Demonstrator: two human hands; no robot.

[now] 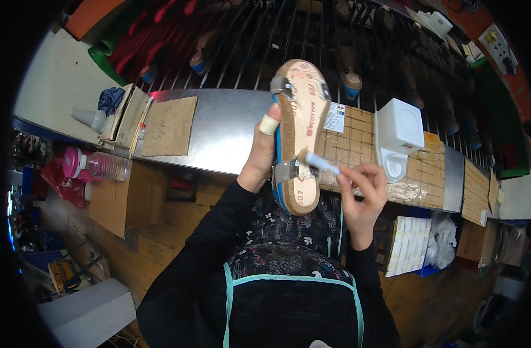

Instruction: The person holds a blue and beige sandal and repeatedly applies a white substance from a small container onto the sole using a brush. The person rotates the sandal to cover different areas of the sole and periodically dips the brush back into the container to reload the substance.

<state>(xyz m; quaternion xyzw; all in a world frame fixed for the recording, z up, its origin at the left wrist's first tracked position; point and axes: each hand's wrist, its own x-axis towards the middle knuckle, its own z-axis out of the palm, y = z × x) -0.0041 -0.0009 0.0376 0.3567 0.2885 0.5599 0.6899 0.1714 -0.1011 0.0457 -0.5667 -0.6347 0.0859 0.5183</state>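
Sandal (301, 124): gripped at L edge by left hand (259, 156). Right hand (361, 188) pinches brush (322, 164), tip at near strap; far strap apparently pending.

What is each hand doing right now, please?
Left hand: closed on the sandal, held up.
Right hand: closed on a small brush touching the sandal.

— Straight ahead? A metal bench (225, 130), with a dark wire rack (265, 46) behind.

— On the bench? Cardboard sheets (169, 124) at left, a white box (399, 127) at right on a gridded board (358, 145).

— Lower left? A pink-capped bottle (97, 165) on a shelf, then wooden panels (138, 232) and a white block (88, 313).

— Right side? Stacked papers (408, 243), dim light.
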